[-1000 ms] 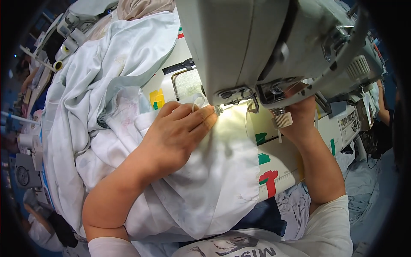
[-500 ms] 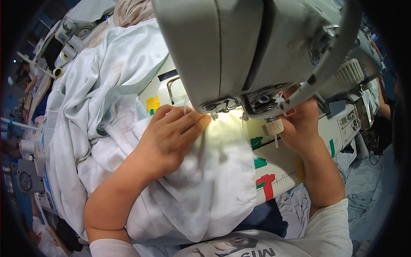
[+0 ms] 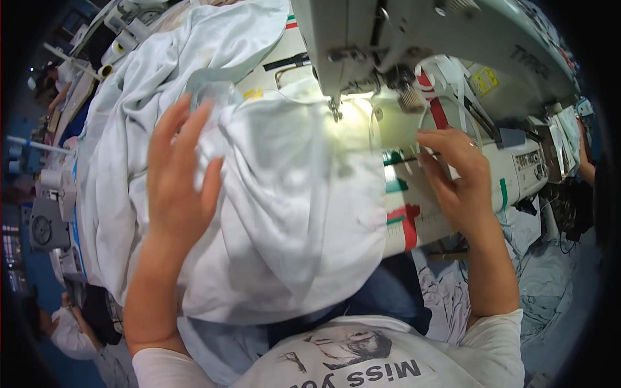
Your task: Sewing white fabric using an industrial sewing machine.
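White cloth (image 3: 272,239) spreads over the sewing machine bed, its far part under the lit needle and presser foot (image 3: 336,110) of a white sewing machine (image 3: 349,45). My left hand (image 3: 178,174) is raised over the cloth's left side, fingers apart and blurred, holding nothing. To the right of the needle, my right hand (image 3: 459,171) has its thumb and fingers bent together above the bed. A thin dark pointed piece (image 3: 404,160) shows by its fingertips; what it belongs to is unclear.
Red and green tape strips (image 3: 409,226) mark the machine bed (image 3: 427,207). More pale cloth (image 3: 149,97) is heaped at the left. White strips (image 3: 456,81) hang by the machine arm. Thread cones (image 3: 116,52) stand far left. Other people (image 3: 71,330) sit at left. Crumpled cloth (image 3: 543,278) lies lower right.
My left hand has let go of the cloth near the needle and swung left. My right hand has come out from behind the machine head toward me. The view has shifted.
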Available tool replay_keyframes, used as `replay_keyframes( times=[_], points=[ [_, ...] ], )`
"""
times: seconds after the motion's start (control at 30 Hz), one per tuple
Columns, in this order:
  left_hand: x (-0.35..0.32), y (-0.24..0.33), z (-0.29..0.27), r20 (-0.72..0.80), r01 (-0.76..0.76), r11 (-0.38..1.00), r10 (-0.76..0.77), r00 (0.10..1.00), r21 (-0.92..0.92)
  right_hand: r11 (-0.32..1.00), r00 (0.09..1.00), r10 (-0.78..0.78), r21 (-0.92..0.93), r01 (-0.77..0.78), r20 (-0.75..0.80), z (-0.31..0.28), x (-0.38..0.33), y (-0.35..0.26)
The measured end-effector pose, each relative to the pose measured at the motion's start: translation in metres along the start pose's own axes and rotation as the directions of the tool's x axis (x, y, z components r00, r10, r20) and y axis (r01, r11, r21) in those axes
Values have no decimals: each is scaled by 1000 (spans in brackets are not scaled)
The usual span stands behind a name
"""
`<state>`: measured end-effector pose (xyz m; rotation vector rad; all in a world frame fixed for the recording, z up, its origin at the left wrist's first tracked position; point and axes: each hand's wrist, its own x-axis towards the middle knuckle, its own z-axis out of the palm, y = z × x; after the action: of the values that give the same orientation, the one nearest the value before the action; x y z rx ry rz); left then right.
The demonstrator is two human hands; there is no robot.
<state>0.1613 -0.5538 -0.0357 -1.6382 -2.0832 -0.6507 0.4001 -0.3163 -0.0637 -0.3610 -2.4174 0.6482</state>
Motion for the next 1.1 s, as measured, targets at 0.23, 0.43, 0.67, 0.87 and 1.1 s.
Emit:
replay_keyframes(
  times=[0.23, 0.43, 0.67, 0.87, 1.1],
  points=[
    [-191, 139, -5, 118, 115, 885, -69, 991, -452, 795, 996, 87, -605, -48, 36, -6, 35, 77],
    [-263, 163, 49, -16, 460, 876, -467, 884, -146, 914, 933, -290, -349, 205, -213, -24, -28, -4],
    [-227, 131, -27, 481, 777, 118, -726, 492, -618, 936, 944, 120, 281, -210, 308, 47, -192, -80],
    [-204, 104, -99, 341, 646, 157, -743, 576, -747, 625, 724, 223, 474, -620, 653, 71, -203, -114],
    [-199, 100, -102, -125, 648, 761, -646, 753, -27, 626, 709, 30, 540, -563, 705, 82, -186, -146]
  ],
)
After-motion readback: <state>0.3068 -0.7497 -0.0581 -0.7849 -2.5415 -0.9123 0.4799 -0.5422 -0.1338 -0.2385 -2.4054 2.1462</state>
